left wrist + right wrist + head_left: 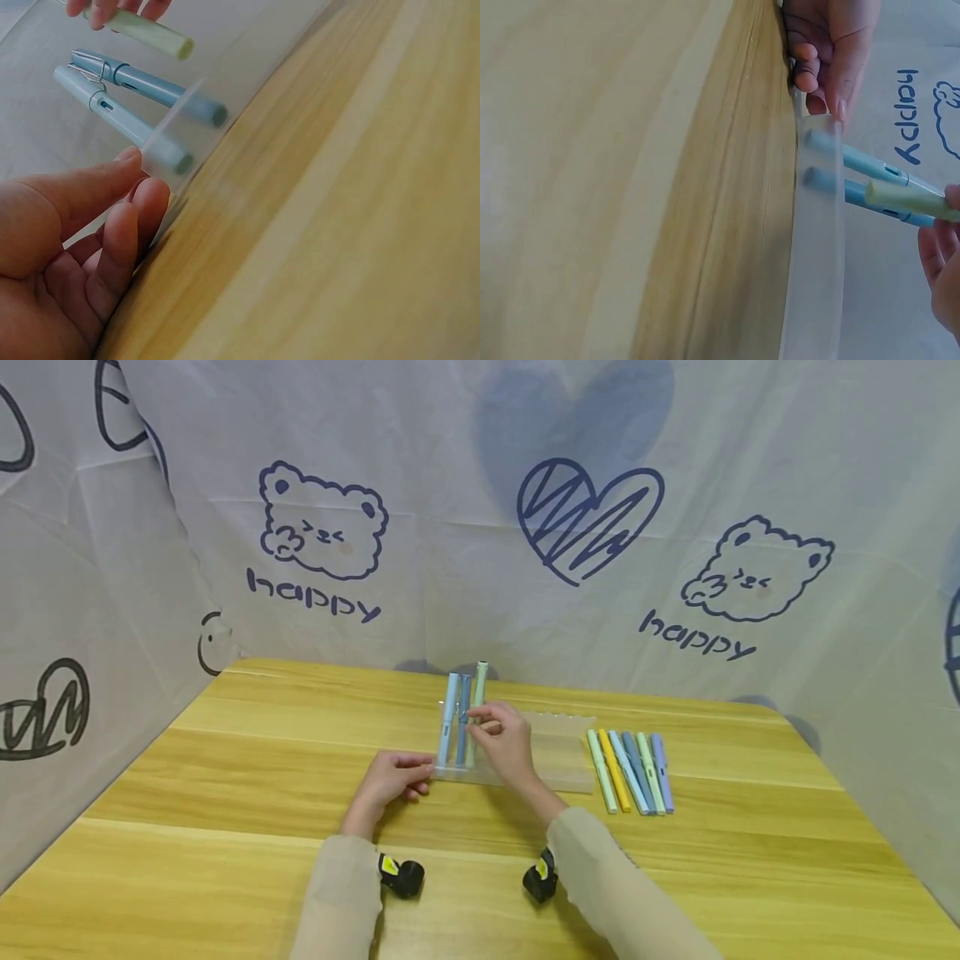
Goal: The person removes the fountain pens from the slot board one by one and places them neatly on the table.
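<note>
My left hand (390, 777) pinches the left front corner of a clear plastic pen stand (558, 781) between thumb and fingers. A light blue pen (112, 116) and a darker blue pen (154, 84) lean side by side in the stand, their lower ends behind its frosted front lip (815, 277). My right hand (506, 743) pinches a light green pen (481, 681) just right of them. In the left wrist view the green pen's lower end stands above the lip, apart from it. Part of that pen is hidden behind the right fingers.
Right of the stand, several pens (630, 772) in green, yellow, blue and purple lie in a row on the wooden table (247, 810). The stand's notched back edge (562, 718) rises at the rear. A printed white cloth (450, 568) hangs behind the table.
</note>
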Demonstrator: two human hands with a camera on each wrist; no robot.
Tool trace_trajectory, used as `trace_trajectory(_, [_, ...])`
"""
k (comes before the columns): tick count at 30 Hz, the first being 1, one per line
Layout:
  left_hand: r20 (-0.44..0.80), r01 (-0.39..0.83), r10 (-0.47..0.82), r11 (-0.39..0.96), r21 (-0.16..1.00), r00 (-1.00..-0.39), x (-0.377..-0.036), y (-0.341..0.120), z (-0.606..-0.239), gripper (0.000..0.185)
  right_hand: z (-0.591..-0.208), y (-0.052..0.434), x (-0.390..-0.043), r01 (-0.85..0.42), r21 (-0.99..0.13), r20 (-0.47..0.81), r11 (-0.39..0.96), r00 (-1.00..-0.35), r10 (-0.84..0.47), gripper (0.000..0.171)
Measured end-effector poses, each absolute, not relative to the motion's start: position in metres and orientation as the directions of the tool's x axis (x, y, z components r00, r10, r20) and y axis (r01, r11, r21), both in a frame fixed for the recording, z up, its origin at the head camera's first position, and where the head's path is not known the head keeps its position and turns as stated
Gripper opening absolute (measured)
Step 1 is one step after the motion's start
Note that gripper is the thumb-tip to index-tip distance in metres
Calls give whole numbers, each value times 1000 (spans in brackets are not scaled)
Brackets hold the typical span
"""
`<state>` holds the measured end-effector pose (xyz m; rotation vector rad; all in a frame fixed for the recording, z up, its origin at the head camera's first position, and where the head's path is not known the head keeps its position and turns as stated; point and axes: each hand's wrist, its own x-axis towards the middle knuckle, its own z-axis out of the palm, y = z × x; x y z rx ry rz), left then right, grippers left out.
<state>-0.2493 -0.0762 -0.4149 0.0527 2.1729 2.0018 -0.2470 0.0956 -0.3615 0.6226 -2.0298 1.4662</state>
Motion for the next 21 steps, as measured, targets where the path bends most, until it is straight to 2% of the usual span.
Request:
trace_trajectory(6, [-105,-91,154,90,992,-983,-249,-76,-413,27,-377,105,-258,-651,-682,670,335,-739,-72,16])
trace_trajectory(12, [-106,-94,154,86,992,-982,-249,-75,-413,27,-380,117,-255,-630,-691,660,355,-750,-47,17])
trace_trajectory(21, [-113,-101,148,82,991,-982,-250,-75,-416,26,-356,130,-232,-562,-757,599,333,-801,10,19])
